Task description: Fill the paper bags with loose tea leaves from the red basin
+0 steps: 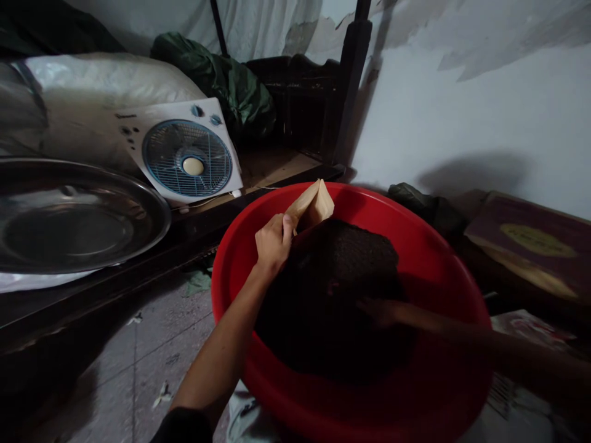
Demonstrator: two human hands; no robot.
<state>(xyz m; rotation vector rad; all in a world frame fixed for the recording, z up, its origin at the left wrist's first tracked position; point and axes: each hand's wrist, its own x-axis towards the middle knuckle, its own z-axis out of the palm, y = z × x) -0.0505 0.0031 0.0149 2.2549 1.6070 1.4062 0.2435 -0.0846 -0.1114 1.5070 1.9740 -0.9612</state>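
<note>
A large red basin (452,271) holds a wide heap of dark, loose, grainy stuff (364,249), too dim to name. My left hand (273,241) is closed on the edge of a tan paper bag (322,206), thumb on top. The bag tilts over the far left of the heap, and its mouth gapes. Down in the shadow, my right hand (379,312) reaches in from the right and touches the heap. Its fingers are too dark to make out, and anything in them is hidden.
Left of the basin stands a white box fan (187,154) beside a wide metal bowl (83,215) on a dark wooden ledge. Large pale and green sacks (221,80) lie behind. At the right is a purple box (535,243). Scraps lie on the tiled floor (152,363).
</note>
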